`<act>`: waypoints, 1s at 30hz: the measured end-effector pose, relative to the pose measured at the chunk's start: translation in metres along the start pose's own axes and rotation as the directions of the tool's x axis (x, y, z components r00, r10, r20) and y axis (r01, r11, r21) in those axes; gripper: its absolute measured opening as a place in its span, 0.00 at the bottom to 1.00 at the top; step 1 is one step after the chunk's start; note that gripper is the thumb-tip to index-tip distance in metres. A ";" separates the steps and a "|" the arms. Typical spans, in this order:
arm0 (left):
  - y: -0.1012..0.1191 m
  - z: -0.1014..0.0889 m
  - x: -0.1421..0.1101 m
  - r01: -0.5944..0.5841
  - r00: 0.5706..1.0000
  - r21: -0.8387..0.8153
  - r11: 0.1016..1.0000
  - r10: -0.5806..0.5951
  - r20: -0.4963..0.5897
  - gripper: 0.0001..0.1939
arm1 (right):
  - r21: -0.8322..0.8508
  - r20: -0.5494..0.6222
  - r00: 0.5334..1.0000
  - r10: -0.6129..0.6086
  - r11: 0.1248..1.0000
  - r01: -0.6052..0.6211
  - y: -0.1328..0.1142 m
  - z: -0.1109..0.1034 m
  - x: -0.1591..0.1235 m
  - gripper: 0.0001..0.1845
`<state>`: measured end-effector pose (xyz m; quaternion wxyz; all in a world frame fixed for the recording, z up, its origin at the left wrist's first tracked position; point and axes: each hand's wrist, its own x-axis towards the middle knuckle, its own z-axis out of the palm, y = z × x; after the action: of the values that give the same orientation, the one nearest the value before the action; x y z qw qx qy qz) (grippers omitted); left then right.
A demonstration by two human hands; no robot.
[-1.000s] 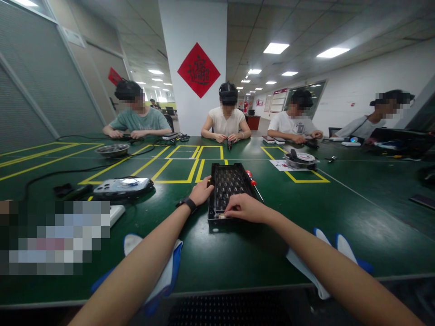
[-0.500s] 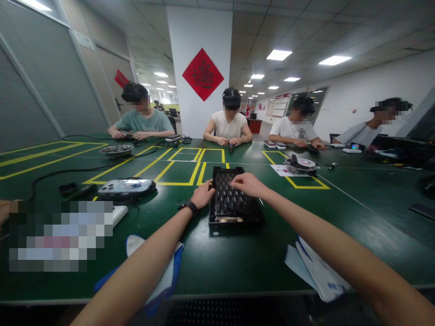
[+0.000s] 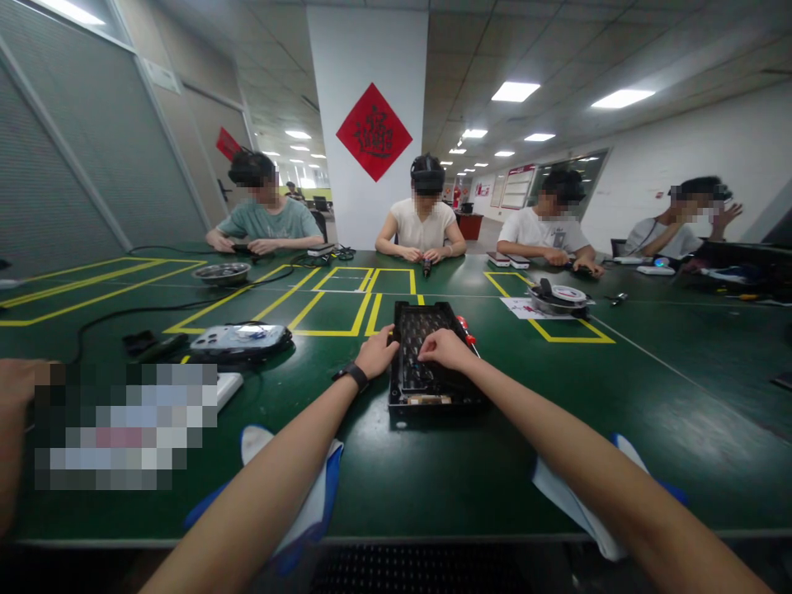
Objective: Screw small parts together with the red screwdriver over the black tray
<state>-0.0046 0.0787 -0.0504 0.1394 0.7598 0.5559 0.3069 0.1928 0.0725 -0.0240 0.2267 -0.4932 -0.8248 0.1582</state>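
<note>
The box [image 3: 402,410] sits upright on the counter [image 3: 433,487], near the middle of its near edge. Its top is open and handling looks under way: small pieces [image 3: 429,323] fill the interior in rows, and a pale strip [image 3: 426,400] lies at the near end. How much is done and how much is left cannot be told; the pieces are too small and partly covered to count.

The left hand [image 3: 376,355] rests against the box's left wall, its fingers partly apart and not closed round anything. The right hand [image 3: 450,351] is over the interior, its fingers drawn together at the tips; whether they pinch a piece, I cannot tell.

Counted: 1 box, 1 strip, 1 screwdriver [image 3: 469,332] with a red handle just beside the box's right wall, and 2 gloves, the left glove [image 3: 318,487] and right glove [image 3: 578,503] lying by the near edge under the forearms. Toward the far edge are 2 bowls, the left bowl [image 3: 223,274] and right bowl [image 3: 558,309]; beyond sit 4 people.
</note>
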 end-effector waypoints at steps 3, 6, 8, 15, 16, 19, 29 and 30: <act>0.000 0.001 0.000 -0.010 1.000 -0.001 1.000 0.010 -0.002 0.26 | 0.031 0.014 1.000 -0.021 0.999 0.020 0.004 0.004 0.000 0.10; -0.001 0.002 0.001 -0.007 1.000 0.002 1.000 0.007 -0.008 0.26 | 0.039 0.019 0.999 -0.032 0.999 0.031 0.005 0.007 0.001 0.09; -0.002 0.003 0.002 -0.001 1.000 0.008 1.000 0.001 -0.009 0.27 | 0.041 0.019 0.999 -0.040 0.998 0.039 0.004 0.007 0.001 0.08; -0.005 0.005 0.003 -0.019 1.000 -0.007 1.000 0.019 -0.016 0.26 | 0.035 0.004 0.998 -0.066 0.997 0.066 0.000 0.006 -0.004 0.04; -0.006 0.005 0.003 -0.018 1.000 -0.009 1.000 0.017 -0.015 0.26 | 0.034 0.004 0.998 -0.067 0.997 0.067 -0.001 0.006 -0.005 0.04; -0.006 0.005 0.003 -0.004 1.000 -0.010 1.000 0.004 -0.013 0.26 | 0.034 0.009 0.998 -0.069 0.997 0.069 -0.002 0.006 -0.007 0.07; -0.006 0.005 0.003 -0.011 1.000 -0.008 1.000 0.011 -0.020 0.26 | -0.209 0.049 0.960 -0.274 0.937 0.278 -0.021 0.000 -0.015 0.08; -0.006 0.006 0.003 -0.016 1.000 -0.009 1.000 0.016 -0.021 0.26 | -0.232 0.048 0.960 -0.275 0.932 0.278 -0.022 0.000 -0.015 0.08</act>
<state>-0.0054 0.0846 -0.0572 0.1346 0.7603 0.5499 0.3185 0.1829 0.0490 -0.0168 0.1801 -0.3946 -0.9006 0.0292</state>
